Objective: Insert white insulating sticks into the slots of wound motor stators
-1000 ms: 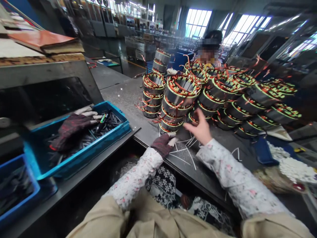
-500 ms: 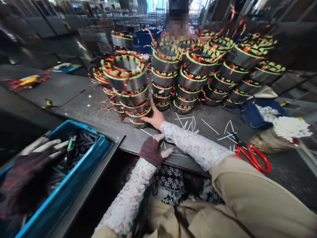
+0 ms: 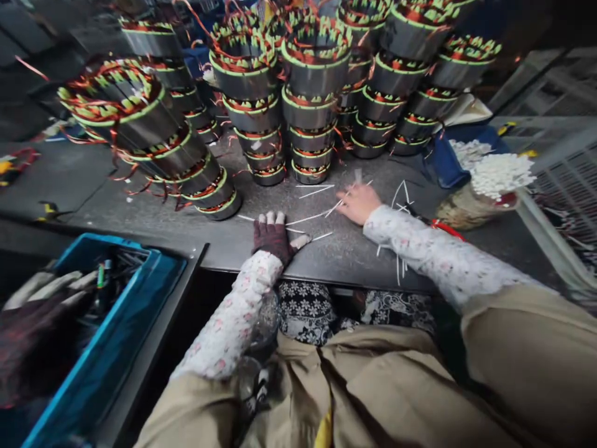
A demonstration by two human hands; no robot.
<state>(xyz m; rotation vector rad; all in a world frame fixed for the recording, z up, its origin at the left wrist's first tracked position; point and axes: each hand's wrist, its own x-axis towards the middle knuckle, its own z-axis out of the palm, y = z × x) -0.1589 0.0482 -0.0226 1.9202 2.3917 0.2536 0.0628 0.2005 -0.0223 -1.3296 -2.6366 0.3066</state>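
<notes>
My left hand, in a dark glove with pale fingertips, lies flat on the table's front edge, fingers stretched out. Thin white strips lie beside and around it. Bare, my right hand is low over the tabletop among more white strips. Its fingers are blurred, so I cannot make out whether they grip a strip. Left of my hands stands a leaning stack of motor stators, metal rings with orange windings and yellow-green insulation. Further stator stacks rise behind my hands.
A blue crate at left holds dark small parts, with a dark glove over it. Red-handled scissors lie partly behind my right forearm. White pieces fill a bag at right, beside a blue bin and a white basket.
My right hand has left the base of the left stator stack and moved right, onto the white strips. My left hand now lies flatter on the table. The view has tilted down.
</notes>
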